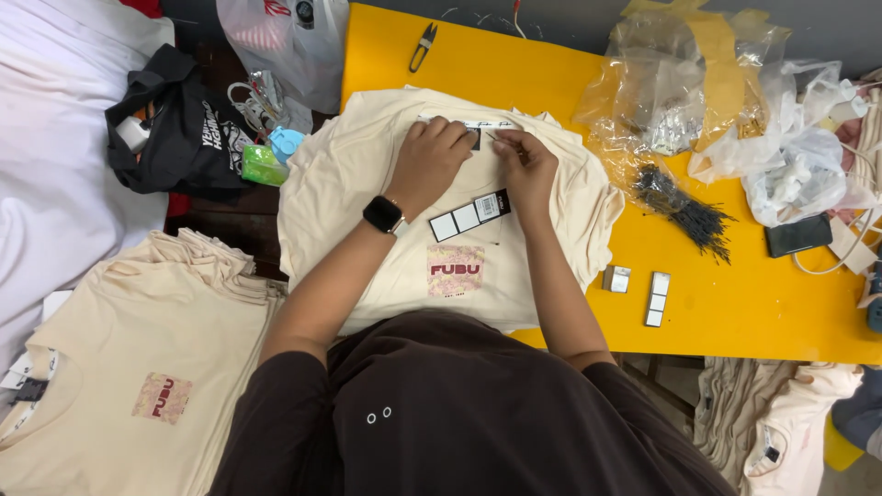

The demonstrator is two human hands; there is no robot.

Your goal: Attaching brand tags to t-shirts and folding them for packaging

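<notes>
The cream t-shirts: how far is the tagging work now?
Done, it seems: a folded stack of cream shirts lies left. In hand: both hands, left hand and right hand, work at the collar of the cream t-shirt, a hang tag lying on it. Left: spare tags wait on the yellow table.

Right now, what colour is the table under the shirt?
Bright yellow table, seen best in the head view.

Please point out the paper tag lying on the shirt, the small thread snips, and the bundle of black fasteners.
paper tag (pixel 470 216), head view, middle panel.
thread snips (pixel 423 46), head view, handle.
black fasteners (pixel 684 211), head view, bundle's middle.
</notes>
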